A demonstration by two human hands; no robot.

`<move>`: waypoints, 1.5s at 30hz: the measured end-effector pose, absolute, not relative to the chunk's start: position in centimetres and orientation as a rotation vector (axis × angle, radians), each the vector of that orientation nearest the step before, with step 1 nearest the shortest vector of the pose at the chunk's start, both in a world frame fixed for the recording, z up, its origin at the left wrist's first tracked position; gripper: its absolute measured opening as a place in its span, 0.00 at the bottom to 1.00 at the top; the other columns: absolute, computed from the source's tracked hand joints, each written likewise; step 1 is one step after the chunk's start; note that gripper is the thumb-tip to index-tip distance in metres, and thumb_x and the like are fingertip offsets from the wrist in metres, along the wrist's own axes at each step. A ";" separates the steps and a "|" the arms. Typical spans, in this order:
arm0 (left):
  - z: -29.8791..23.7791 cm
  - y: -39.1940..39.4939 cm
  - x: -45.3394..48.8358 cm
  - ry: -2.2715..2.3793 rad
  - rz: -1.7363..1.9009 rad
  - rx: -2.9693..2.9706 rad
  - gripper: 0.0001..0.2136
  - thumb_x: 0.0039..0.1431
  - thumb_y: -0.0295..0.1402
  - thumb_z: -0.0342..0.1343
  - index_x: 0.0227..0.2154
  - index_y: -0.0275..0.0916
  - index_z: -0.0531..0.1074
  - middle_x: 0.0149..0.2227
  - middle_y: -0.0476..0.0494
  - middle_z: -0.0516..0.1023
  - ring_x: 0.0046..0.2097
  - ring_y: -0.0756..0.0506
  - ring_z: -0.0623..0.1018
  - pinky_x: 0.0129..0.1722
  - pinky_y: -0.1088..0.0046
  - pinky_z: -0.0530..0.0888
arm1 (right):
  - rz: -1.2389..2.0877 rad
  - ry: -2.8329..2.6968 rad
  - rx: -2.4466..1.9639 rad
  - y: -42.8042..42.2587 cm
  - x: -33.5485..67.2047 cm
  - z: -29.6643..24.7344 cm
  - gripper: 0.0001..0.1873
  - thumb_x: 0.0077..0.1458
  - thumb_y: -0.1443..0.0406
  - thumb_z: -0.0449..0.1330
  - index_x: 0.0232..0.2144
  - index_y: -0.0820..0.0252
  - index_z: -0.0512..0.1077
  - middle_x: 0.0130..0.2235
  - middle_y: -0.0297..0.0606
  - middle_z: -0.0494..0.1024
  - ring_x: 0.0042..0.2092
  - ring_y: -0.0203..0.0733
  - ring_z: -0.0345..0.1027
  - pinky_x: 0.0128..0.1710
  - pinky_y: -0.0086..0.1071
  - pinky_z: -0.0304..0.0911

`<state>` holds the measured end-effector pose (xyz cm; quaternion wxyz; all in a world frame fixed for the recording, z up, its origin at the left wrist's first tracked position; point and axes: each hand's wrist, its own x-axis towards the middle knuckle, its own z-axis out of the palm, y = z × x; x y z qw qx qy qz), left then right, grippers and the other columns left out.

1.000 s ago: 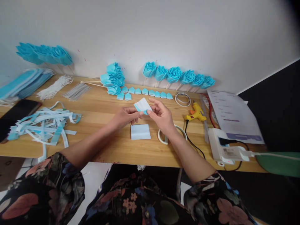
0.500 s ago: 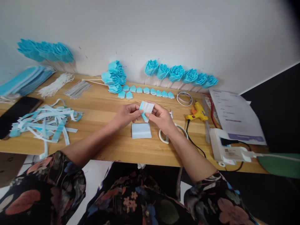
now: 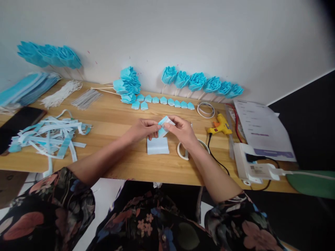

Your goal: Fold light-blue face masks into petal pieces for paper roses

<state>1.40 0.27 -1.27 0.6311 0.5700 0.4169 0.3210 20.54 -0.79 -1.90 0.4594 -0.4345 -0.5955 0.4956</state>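
At the middle of the wooden table (image 3: pixel 117 118), a person in a dark floral top is holding a small blue-and-white piece of soft sheet material (image 3: pixel 164 125) with both hands. The left hand (image 3: pixel 145 129) is pinching its left side narrowly between thumb and fingers, and the right hand (image 3: pixel 182 130) is pinching its right side just as narrowly. The piece is sitting between the fingertips, just beyond a flat, pale-blue rectangular stack (image 3: pixel 158 148) lying toward the front edge. Folding looks to be the step in hand, and I am judging that the next move is calling for one thumb to be pinning the layers while the other is pressing the crease, since such thin material is likely to be springing back. Toward the back edge, small blue folded pieces with pointed tops (image 3: pixel 163 100) are lying in a row, with two more in front of its left end. Bare wood is showing between the left hand and a tangled heap of white and blue strips (image 3: pixel 62 136), one strip of which is dangling over the front edge near the left corner. On the right, room is tighter: a white looped object (image 3: pixel 182 153) is lying partly hidden beneath the right forearm, and a yellow glue gun (image 3: pixel 220 125) is resting farther right, its black cord (image 3: pixel 220 165) running toward the front edge.
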 end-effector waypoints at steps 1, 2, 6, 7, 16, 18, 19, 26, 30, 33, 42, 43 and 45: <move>-1.1 0.2 1.4 0.962 0.713 1.340 0.15 0.51 0.43 0.64 0.22 0.35 0.75 0.21 0.48 0.75 0.20 0.54 0.68 0.21 0.77 0.64 | 1.209 -1.464 -1.061 -0.8 20.6 -1.9 0.15 0.50 0.55 0.68 0.37 0.56 0.78 0.34 0.33 0.79 0.34 0.36 0.70 0.37 0.31 0.68; -1.0 0.2 1.4 0.969 0.694 1.371 0.15 0.51 0.43 0.63 0.21 0.35 0.74 0.20 0.48 0.74 0.19 0.55 0.67 0.21 0.78 0.63 | 1.199 -1.462 -1.052 -0.8 20.6 -1.9 0.13 0.50 0.55 0.68 0.35 0.57 0.78 0.33 0.32 0.79 0.33 0.35 0.70 0.36 0.31 0.67; -0.6 0.0 1.4 0.972 0.678 1.423 0.15 0.54 0.42 0.61 0.20 0.35 0.73 0.19 0.49 0.73 0.19 0.55 0.67 0.22 0.78 0.63 | 1.126 -1.462 -1.060 -0.6 20.7 -2.3 0.10 0.51 0.57 0.67 0.33 0.57 0.77 0.30 0.31 0.77 0.31 0.34 0.68 0.33 0.30 0.65; -0.6 0.0 1.4 0.966 0.690 1.421 0.16 0.54 0.42 0.60 0.20 0.35 0.73 0.18 0.49 0.72 0.19 0.54 0.67 0.22 0.78 0.63 | 1.106 -1.470 -1.072 -0.5 20.8 -2.4 0.10 0.51 0.57 0.67 0.33 0.57 0.77 0.30 0.31 0.77 0.31 0.34 0.68 0.33 0.30 0.65; -1.9 0.5 1.3 0.978 0.740 1.339 0.15 0.55 0.42 0.60 0.22 0.35 0.75 0.18 0.48 0.73 0.19 0.53 0.68 0.21 0.77 0.64 | 0.866 -1.669 -1.058 -0.8 20.8 -1.7 0.04 0.53 0.64 0.64 0.33 0.52 0.79 0.34 0.33 0.78 0.35 0.38 0.70 0.37 0.33 0.65; -1.9 0.5 1.3 0.995 0.759 1.299 0.14 0.54 0.41 0.61 0.23 0.35 0.76 0.18 0.49 0.72 0.18 0.53 0.67 0.20 0.77 0.64 | 0.808 -1.726 -1.027 -0.8 20.8 -1.5 0.07 0.52 0.68 0.62 0.32 0.51 0.79 0.36 0.34 0.77 0.38 0.39 0.70 0.39 0.34 0.66; -1.9 0.5 1.4 1.001 0.767 1.280 0.13 0.54 0.41 0.61 0.24 0.35 0.77 0.17 0.49 0.72 0.19 0.53 0.67 0.20 0.77 0.64 | 0.786 -1.750 -1.020 -0.8 20.9 -1.4 0.08 0.52 0.69 0.61 0.31 0.51 0.79 0.36 0.34 0.77 0.39 0.39 0.71 0.39 0.35 0.66; -1.3 0.3 1.4 0.999 0.776 1.252 0.14 0.53 0.42 0.63 0.24 0.34 0.77 0.17 0.49 0.72 0.18 0.54 0.67 0.20 0.77 0.64 | 0.767 -1.802 -1.018 -0.6 21.0 -1.6 0.13 0.50 0.73 0.58 0.30 0.51 0.79 0.40 0.34 0.79 0.43 0.41 0.72 0.45 0.37 0.66; -1.3 0.3 1.3 1.000 0.759 1.313 0.14 0.53 0.43 0.63 0.25 0.34 0.78 0.18 0.49 0.72 0.18 0.54 0.68 0.20 0.78 0.63 | 0.770 -1.802 -1.016 -0.5 21.0 -1.7 0.12 0.50 0.73 0.58 0.30 0.52 0.79 0.40 0.35 0.79 0.43 0.41 0.73 0.44 0.36 0.66; -1.2 0.3 1.4 1.005 0.770 1.320 0.15 0.52 0.44 0.64 0.29 0.34 0.79 0.17 0.51 0.71 0.18 0.54 0.67 0.20 0.78 0.63 | 0.768 -1.806 -1.029 -0.5 20.9 -1.7 0.12 0.51 0.72 0.58 0.30 0.52 0.79 0.40 0.34 0.79 0.43 0.41 0.73 0.44 0.36 0.67; -0.9 0.2 1.5 1.066 0.877 1.292 0.14 0.52 0.43 0.63 0.28 0.35 0.78 0.18 0.52 0.70 0.20 0.54 0.66 0.20 0.78 0.65 | 0.936 -1.836 -1.038 -1.2 21.2 -0.9 0.11 0.60 0.59 0.59 0.44 0.49 0.78 0.46 0.35 0.80 0.47 0.43 0.73 0.49 0.38 0.66; -0.9 0.2 1.5 1.073 0.889 1.292 0.13 0.52 0.42 0.62 0.27 0.35 0.78 0.18 0.52 0.70 0.20 0.54 0.66 0.20 0.78 0.65 | 0.978 -1.791 -1.065 -1.2 21.3 -0.9 0.13 0.62 0.57 0.58 0.46 0.50 0.77 0.45 0.35 0.80 0.45 0.42 0.73 0.47 0.37 0.67; -0.8 0.1 1.6 1.081 0.902 1.296 0.12 0.52 0.41 0.62 0.27 0.35 0.78 0.18 0.52 0.70 0.20 0.54 0.66 0.20 0.78 0.65 | 1.023 -1.689 -1.123 -1.1 21.4 -1.0 0.17 0.63 0.52 0.55 0.44 0.52 0.77 0.40 0.34 0.81 0.41 0.41 0.73 0.42 0.35 0.66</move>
